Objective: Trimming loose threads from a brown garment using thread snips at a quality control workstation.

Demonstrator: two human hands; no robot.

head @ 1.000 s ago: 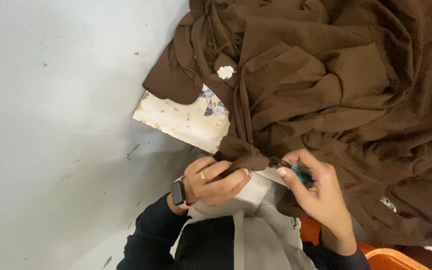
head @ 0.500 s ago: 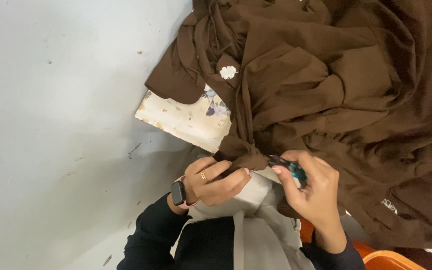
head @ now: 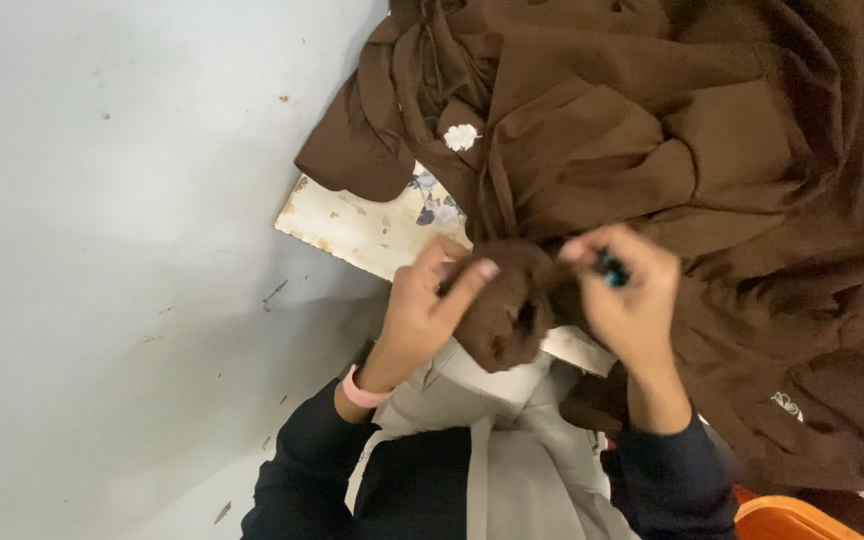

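Both hands, left hand (head: 432, 305) and right hand (head: 627, 300), grip bunched brown cloth (head: 507, 310) at board's edge (head: 352, 235).

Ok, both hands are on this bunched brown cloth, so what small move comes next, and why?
Probably bring the small teal tool in the right hand to the bunched brown cloth. The left hand already pinches that fold up off the pale board, and the tool sits just beside it.

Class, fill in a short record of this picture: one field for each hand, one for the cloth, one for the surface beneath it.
left hand: grips a bunched fold of the brown cloth
right hand: pinches the cloth, holding a small teal tool
cloth: large, dark brown, crumpled
surface: worn pale board on a grey floor
wrist: pink band
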